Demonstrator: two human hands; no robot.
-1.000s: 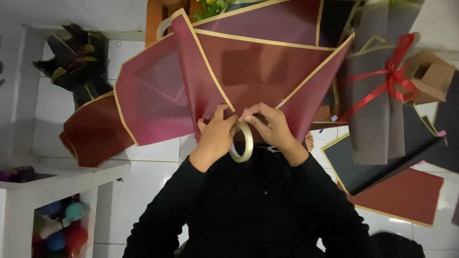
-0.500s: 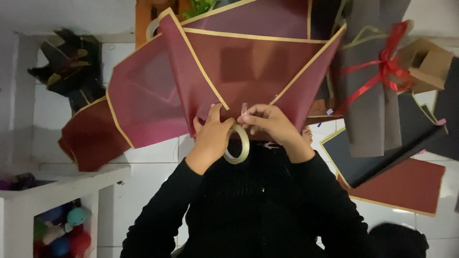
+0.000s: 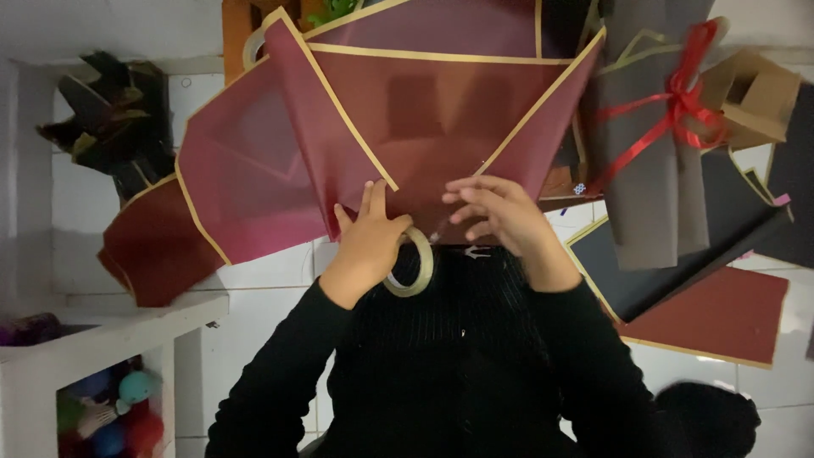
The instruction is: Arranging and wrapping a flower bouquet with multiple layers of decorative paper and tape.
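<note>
We are pinching a tape roll (image 3: 409,263) in our left hand (image 3: 370,235) at six o'clock, while our right hand (image 3: 496,214), fingers curled, is pressing maroon wrapping paper (image 3: 407,119) fanning toward twelve o'clock.

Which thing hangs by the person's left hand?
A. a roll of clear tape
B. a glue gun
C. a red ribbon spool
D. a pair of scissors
A: a roll of clear tape hangs at the left hand, below the dark red wrapping paper.
</note>
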